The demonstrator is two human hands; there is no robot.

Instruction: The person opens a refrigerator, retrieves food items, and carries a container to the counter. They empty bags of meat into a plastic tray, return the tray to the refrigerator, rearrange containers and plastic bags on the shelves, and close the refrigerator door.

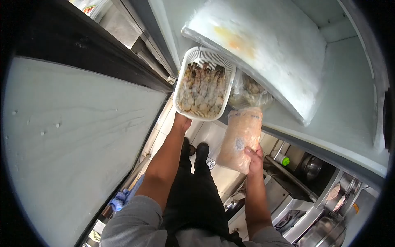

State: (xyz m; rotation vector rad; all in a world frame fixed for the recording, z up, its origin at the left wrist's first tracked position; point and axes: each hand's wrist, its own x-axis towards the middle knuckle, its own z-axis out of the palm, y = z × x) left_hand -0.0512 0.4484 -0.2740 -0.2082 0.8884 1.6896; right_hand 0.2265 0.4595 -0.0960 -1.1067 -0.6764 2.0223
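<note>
My left hand (183,122) grips the near end of a white plastic basket (177,95), its fingers mostly hidden underneath. Rows of peeled shrimp (202,90) with dark tails lie in the basket. In my right hand (255,159) is a plastic bag of pale orange, finely broken food (238,136) with a small printed label; my thumb presses on its front. Just beyond it, a clear plastic bag (251,92) with brownish contents sits at the freezer's edge, beside the basket. What is in that clear bag I cannot make out.
A frosted slab or shelf (284,49) slants across the freezer compartment (349,82). An open door (78,136) stands at the left. Lower right are a steel counter (284,197), metal pots (325,232) and a green-capped bottle (283,159). A blue cloth (120,199) hangs by the door.
</note>
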